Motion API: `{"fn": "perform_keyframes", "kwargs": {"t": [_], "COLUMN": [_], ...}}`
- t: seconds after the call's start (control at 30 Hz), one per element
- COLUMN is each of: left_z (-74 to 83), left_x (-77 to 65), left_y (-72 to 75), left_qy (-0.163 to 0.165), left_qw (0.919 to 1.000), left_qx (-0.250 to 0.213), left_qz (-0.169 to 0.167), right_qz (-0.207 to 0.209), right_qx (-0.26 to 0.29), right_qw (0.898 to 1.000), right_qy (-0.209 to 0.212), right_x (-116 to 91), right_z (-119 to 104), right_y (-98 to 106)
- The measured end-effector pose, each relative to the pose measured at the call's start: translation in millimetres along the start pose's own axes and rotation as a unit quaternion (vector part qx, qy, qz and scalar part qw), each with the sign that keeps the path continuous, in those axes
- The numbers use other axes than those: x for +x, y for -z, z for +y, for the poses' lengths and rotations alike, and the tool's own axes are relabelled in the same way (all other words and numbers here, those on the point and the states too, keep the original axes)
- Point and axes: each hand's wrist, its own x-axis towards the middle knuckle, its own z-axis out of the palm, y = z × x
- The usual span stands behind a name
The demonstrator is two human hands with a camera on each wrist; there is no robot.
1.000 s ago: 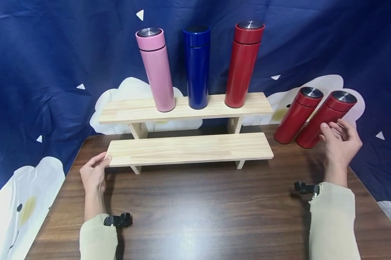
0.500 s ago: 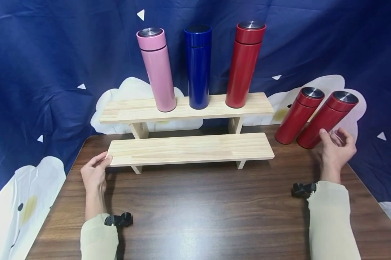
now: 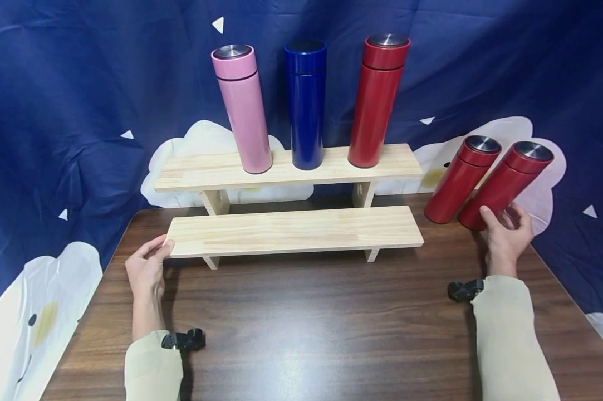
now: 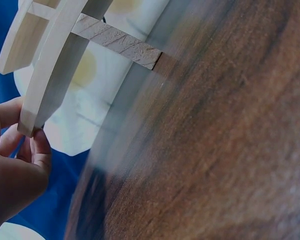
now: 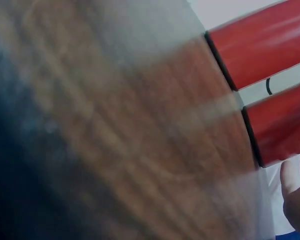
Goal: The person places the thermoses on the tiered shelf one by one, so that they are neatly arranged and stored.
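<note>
- Left hand (image 3: 146, 264): thumb and fingers closed narrow on the end of the lower shelf (image 3: 291, 231), thumb above, other fingertips underneath. Left wrist view shows the same pinch.
- Lower shelf: pale wood, runs off to the right from the left fingertips; its short legs stand on the table (image 3: 301, 317).
- Right hand (image 3: 506, 239): thumb and fingers apart, loosely bent, at the lower part of the outer red bottle (image 3: 504, 181). Thumb in front of it, other fingers on its right side. Can't tell if the fingertips actually touch; right wrist view only catches part of the hand.
- Outer red bottle: standing on the table, right at the right fingertips, steel-topped lid up.
- Inner red bottle (image 3: 461, 181): also standing on the table, just left of the right thumb and beyond it, narrow gap to the outer one.
- Upper shelf (image 3: 196, 171): behind the lower one, beyond the left fingertips.
- On it, all upright, well apart from both hands' fingers: pink bottle (image 3: 243, 117), blue bottle (image 3: 305, 111), third red bottle (image 3: 376, 111), in that order going right.
- Blue cloth (image 3: 81, 83) hangs beyond all the fingers.
</note>
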Motion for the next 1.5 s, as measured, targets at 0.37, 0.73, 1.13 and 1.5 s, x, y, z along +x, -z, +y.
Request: {"fn": "perform_keyframes", "kwargs": {"t": [0.37,0.73,1.13,1.5], "left_z": [-0.4,2.2,0.8,-0.4], "left_x": [1.1,2.3,0.7,2.2], "left_y": [0.0,-1.2,0.3,0.8], "left_qy": [0.001,0.001,-0.002,0.003], "left_qw": [1.0000,1.0000,0.9999,1.0000], "left_qx": [0.000,0.003,0.012,0.001], "left_qz": [-0.001,-0.001,-0.005,-0.002], "right_qz": [-0.027,-0.058,-0.053,-0.028], "right_qx": [-0.050,-0.133,-0.136,-0.085], "right_qw": [0.998,0.989,0.989,0.996], "right_qy": [-0.020,-0.015,-0.018,-0.007], "right_x": [10.5,9.1,7.6,1.1], "right_z": [2.3,-2.6,-0.9,-6.8], "right_y": [-2.0,-9.0,-1.5,8.4]}}
